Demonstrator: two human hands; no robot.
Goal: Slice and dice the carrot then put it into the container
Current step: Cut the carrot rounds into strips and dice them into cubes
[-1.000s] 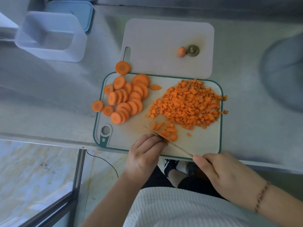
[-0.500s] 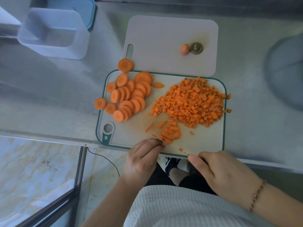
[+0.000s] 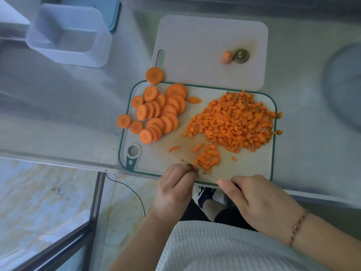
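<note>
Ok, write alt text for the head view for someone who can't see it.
Two hands dice carrot on a green-rimmed cutting board: the right hand holds a knife while the left hand steadies a small piece at the blade. A pile of diced carrot and round carrot slices lie on the board; an empty clear container stands far left.

Soft, even daylight with a hazy glare on the steel table (image 3: 58, 122); edges bend and blur, far left most.

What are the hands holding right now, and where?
The right hand grips the knife by its handle. The left hand pins a carrot bit under curled fingertips.
</note>
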